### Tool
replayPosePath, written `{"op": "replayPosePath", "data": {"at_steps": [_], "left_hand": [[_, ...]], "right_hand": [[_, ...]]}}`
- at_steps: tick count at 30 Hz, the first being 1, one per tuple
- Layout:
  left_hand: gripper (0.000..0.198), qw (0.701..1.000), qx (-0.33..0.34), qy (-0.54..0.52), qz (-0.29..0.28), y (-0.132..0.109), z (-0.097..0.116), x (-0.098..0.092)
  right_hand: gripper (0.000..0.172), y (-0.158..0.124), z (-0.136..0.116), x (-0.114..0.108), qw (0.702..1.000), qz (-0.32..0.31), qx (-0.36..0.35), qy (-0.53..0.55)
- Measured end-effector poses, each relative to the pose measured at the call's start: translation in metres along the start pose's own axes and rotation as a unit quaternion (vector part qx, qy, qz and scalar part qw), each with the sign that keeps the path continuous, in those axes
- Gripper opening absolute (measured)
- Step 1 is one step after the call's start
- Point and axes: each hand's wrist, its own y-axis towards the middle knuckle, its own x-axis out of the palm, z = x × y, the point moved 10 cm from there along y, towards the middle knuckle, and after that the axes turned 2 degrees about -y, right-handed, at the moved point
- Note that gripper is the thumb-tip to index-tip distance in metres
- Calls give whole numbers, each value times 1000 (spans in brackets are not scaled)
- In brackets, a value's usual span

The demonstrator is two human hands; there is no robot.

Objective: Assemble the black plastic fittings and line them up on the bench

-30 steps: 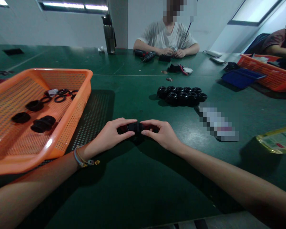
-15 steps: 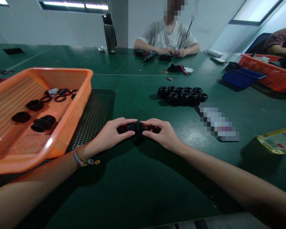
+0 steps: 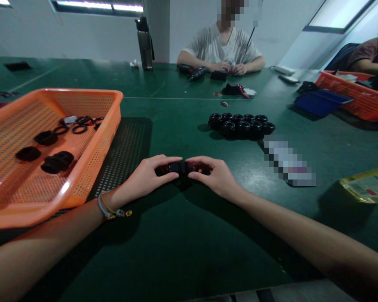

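Observation:
Between my two hands is a black ribbed cylindrical part (image 3: 182, 167), held sideways just above the green table. My left hand (image 3: 154, 171) pinches its left end between thumb and fingers. On the other end, my right hand (image 3: 210, 171) is closed in the same way, thumb in front and fingers behind. My fingers cover both ends of the part. To the left, black cylindrical parts (image 3: 57, 162) and several black rings (image 3: 79, 129) lie in an orange perforated basket (image 3: 118, 109). Beyond my right hand, several glossy black round parts (image 3: 244, 128) stand grouped in rows.
A blurred-out flat object (image 3: 290, 163) lies right of the grouped parts, with a yellow-edged package (image 3: 367, 184) farther right. At the back are a bottle (image 3: 145, 46), a power drill (image 3: 197, 74), a blue tray (image 3: 321, 102) and another orange basket (image 3: 359, 98). A co-worker (image 3: 222, 50) sits opposite.

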Motion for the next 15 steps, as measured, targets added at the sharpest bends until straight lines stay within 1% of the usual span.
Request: {"op": "replayPosePath", "data": {"at_steps": [10,15], "left_hand": [[39,1000,6,0,3,0,0,0],[39,1000,8,-5,3,0,1,0]], "right_hand": [[27,-1,1,-1,1000,4,-12,-2],[26,0,0,0,1000,-1,-7,-6]]}}
